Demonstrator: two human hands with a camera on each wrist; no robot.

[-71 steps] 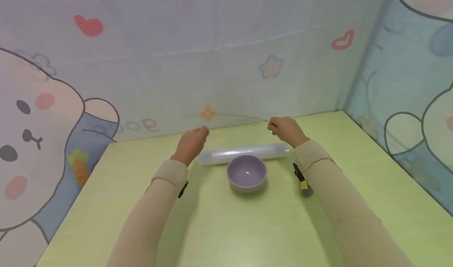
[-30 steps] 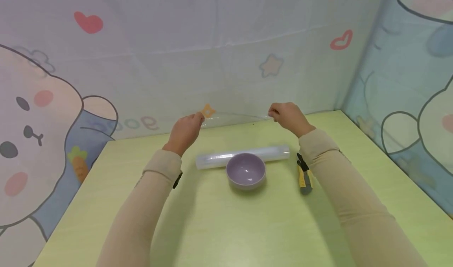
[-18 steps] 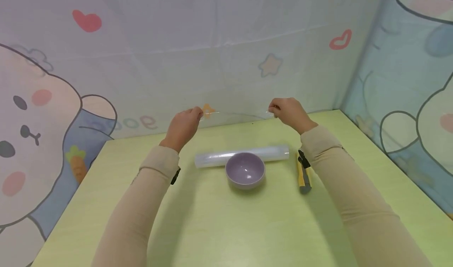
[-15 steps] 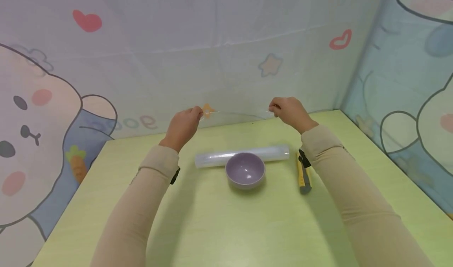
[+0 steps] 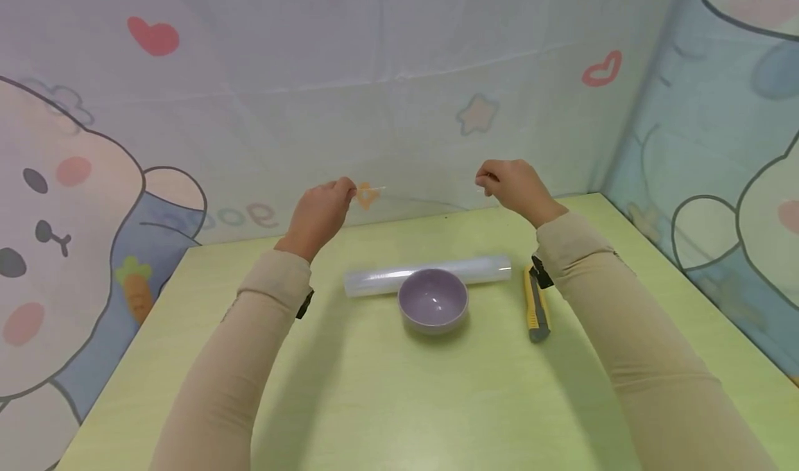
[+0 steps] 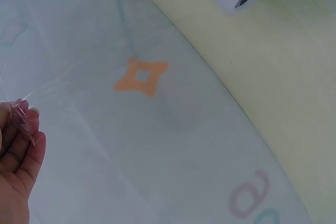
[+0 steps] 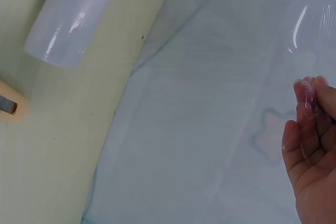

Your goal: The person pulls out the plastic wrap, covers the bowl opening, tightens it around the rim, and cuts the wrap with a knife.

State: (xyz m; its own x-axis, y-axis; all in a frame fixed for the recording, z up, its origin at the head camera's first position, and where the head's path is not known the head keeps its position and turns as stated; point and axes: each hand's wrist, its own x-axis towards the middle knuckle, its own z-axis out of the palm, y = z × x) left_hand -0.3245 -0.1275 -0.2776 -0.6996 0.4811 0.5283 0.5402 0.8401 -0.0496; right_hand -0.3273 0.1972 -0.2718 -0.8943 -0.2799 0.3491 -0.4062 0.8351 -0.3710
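Observation:
Clear plastic wrap (image 5: 376, 189) spans the air between both hands, its edge showing only as thin glints. My left hand (image 5: 320, 214) pinches one corner of it. At the other corner my right hand (image 5: 517, 188) pinches it between thumb and fingertips. Gathered film (image 6: 22, 118) pokes out from the fingers in the left wrist view, and shiny creases of film (image 7: 308, 95) show at the fingertips in the right wrist view. Below and nearer lies the plastic wrap roll (image 5: 374, 279) on the table. A purple bowl (image 5: 433, 308) stands in front of the roll, overlapping it in the head view.
A yellow and grey utility knife (image 5: 537, 311) lies right of the bowl, beside the right sleeve. The light green table (image 5: 399, 401) ends at a printed cloth wall (image 5: 281, 138) behind the hands. Another printed panel (image 5: 730, 131) closes the right side.
Both hands have risen from near the roll toward the back cloth and spread slightly apart, holding the film. The right sleeve now uncovers more of the utility knife. Bowl and roll stay in place.

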